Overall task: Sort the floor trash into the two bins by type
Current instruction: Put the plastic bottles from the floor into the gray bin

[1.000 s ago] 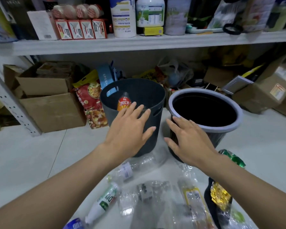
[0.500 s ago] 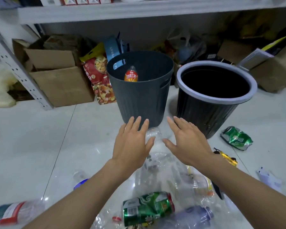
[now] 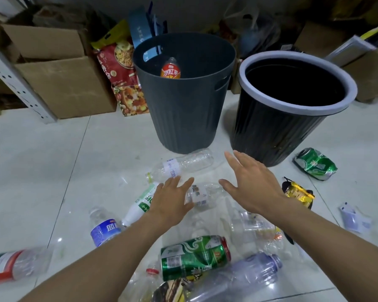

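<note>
Nearest, at six o'clock, a green can (image 3: 195,256) lies on its side on the pale floor (image 3: 52,171) among clear plastic bottles. Just beyond, both hands hover palm-down, fingers spread and empty. The left hand (image 3: 170,199) is at a small clear bottle (image 3: 203,194), perhaps touching it (blur makes this hard to tell), and the right hand (image 3: 249,184) is at two o'clock of that bottle. Farther off, at twelve, a grey bin (image 3: 183,110) holds an orange-labelled bottle (image 3: 170,69). A black bin (image 3: 271,131) with a pale rim stands at two. To do this well, the left hand should wrap the small bottle's middle, lift it clear of its neighbours, and drop it into the grey bin.
</note>
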